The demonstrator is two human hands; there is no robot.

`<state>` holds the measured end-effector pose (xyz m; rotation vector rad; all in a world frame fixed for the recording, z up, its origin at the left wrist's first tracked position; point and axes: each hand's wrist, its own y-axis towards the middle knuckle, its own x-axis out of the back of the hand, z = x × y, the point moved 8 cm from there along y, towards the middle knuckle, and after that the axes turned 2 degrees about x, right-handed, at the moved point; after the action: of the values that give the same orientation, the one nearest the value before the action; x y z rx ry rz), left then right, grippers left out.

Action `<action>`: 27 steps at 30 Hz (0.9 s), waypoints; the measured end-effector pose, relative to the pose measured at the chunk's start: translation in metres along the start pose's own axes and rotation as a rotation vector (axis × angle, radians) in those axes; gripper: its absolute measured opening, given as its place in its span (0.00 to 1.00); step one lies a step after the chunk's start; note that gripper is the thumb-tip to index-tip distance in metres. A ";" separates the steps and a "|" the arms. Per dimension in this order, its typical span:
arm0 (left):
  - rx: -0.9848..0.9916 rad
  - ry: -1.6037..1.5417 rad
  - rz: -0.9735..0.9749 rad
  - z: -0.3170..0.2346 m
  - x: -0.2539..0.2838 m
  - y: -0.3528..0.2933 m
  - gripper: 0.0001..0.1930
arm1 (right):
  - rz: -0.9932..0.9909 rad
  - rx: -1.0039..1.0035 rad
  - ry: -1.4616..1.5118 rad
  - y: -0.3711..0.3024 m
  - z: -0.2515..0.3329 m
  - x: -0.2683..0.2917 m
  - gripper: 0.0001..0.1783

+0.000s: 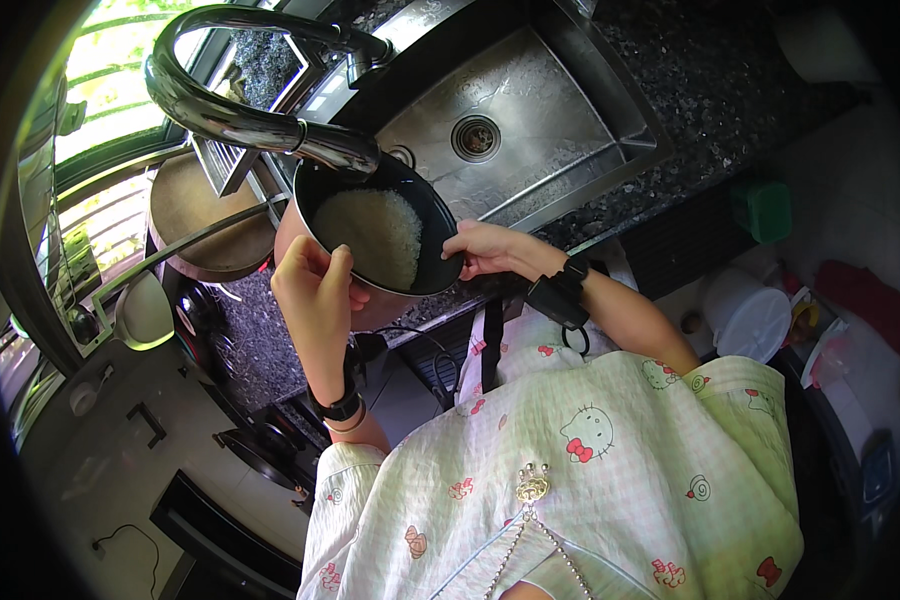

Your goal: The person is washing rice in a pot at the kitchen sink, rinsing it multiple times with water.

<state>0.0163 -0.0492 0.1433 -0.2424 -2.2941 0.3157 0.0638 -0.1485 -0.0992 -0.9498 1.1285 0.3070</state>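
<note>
A dark round cooking pot (425, 215) with white rice (372, 233) in it is held tilted above the counter edge, next to the steel sink (530, 110). My left hand (315, 285) grips the pot's near left rim. My right hand (482, 250) grips the right rim, with a dark band on that wrist. The curved chrome faucet (240, 115) arches over the pot, its spout end right at the pot's far rim. No water stream is visible.
A dark speckled stone counter (690, 90) surrounds the sink. A round wooden board (195, 215) and a dish rack (225, 160) lie left by the window. On the floor at right stand a white bucket (745, 315) and a green container (765, 210).
</note>
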 end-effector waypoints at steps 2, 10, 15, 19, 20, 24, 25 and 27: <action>-0.002 0.009 -0.001 0.000 0.000 0.000 0.13 | 0.004 0.000 -0.003 0.000 0.000 0.000 0.02; -0.001 0.042 -0.005 -0.001 0.000 0.001 0.12 | 0.008 0.004 0.018 -0.001 0.001 -0.002 0.03; -0.003 0.028 -0.007 -0.002 0.000 0.002 0.12 | 0.012 0.005 0.025 0.002 0.000 0.000 0.04; -0.012 0.024 -0.008 -0.002 0.000 0.002 0.12 | 0.007 0.000 0.021 0.003 0.000 0.000 0.04; -0.012 0.024 -0.008 -0.001 0.001 0.002 0.12 | 0.007 0.000 0.020 0.003 -0.001 0.000 0.04; -0.008 -0.017 -0.049 0.007 0.006 0.003 0.12 | -0.014 0.045 0.017 0.006 0.000 0.004 0.03; -0.005 -0.023 -0.076 0.011 0.009 0.003 0.13 | -0.007 0.066 0.002 0.007 0.001 0.004 0.03; -0.060 0.058 -0.149 0.017 0.014 0.006 0.13 | -0.065 0.112 -0.015 0.005 0.005 0.001 0.02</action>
<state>-0.0047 -0.0425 0.1402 -0.1087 -2.2520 0.1619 0.0642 -0.1423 -0.1019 -0.8815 1.0876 0.1954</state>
